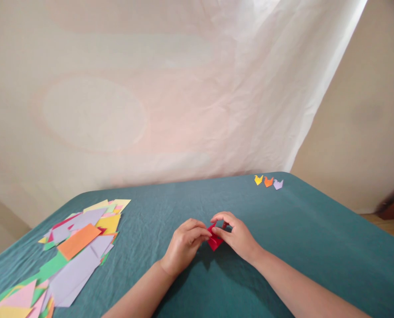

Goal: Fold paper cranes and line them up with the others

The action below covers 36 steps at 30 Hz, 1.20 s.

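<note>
A small piece of folded red paper [214, 242] is between my two hands, just above the green-blue cloth of the table. My left hand [187, 240] pinches its left side with thumb and fingertips. On the opposite side, my right hand [235, 234] grips the paper's upper right, thumb on the near face and index finger curled over the top. The fingers cover parts of the paper, so its full shape is hidden. Its lower corner points down toward me.
Loose sheets of coloured paper [79, 240] lie in a spread heap on the left of the tablecloth [143, 282]. At the far right edge sit a yellow paper bird [258, 180], an orange one [269, 182] and a lilac one [278, 184]. A pale sheet [183, 110] hangs behind.
</note>
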Tool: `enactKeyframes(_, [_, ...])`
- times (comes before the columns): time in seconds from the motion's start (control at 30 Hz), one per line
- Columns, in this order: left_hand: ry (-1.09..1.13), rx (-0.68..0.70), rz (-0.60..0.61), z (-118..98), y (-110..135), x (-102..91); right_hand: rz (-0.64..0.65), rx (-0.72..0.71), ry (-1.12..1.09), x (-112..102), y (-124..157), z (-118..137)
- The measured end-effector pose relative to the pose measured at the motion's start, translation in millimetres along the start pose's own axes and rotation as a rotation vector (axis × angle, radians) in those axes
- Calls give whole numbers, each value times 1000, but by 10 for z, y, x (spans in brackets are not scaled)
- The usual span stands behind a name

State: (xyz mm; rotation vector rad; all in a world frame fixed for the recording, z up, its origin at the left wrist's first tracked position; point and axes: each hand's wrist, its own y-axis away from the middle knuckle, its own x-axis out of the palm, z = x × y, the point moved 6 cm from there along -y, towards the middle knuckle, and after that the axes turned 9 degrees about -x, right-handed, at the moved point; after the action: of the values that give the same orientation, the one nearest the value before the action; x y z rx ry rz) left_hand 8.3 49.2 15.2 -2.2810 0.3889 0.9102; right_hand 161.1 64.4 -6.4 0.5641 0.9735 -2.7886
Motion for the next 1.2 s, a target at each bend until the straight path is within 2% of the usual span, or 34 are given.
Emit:
enactKeyframes(0.1, [-22,2,24,0,-8,-2,32,-60,46,25,1,27])
enactKeyframes(0.23, [-47,-14,60,-10,-14,5,52,-70,93,48,10,5])
enactKeyframes(0.43, [-40,-179,64,73,-2,25,15,-79,91,31,14,35])
enactKeyframes(0.53, [-22,-210,80,111,1,46,17,-81,97,37,18,54])
enactKeyframes(0.9, [-8,-49,82,12,-39,-2,-13,-94,149,-1,14,79])
enactKeyframes(1.03, [0,-28,85,-9,-35,-8,-32,-96,168,-22,13,98])
enactKeyframes(1.2, [16,-67,94,0,-45,-1,-9,-107,143,4,19,108])
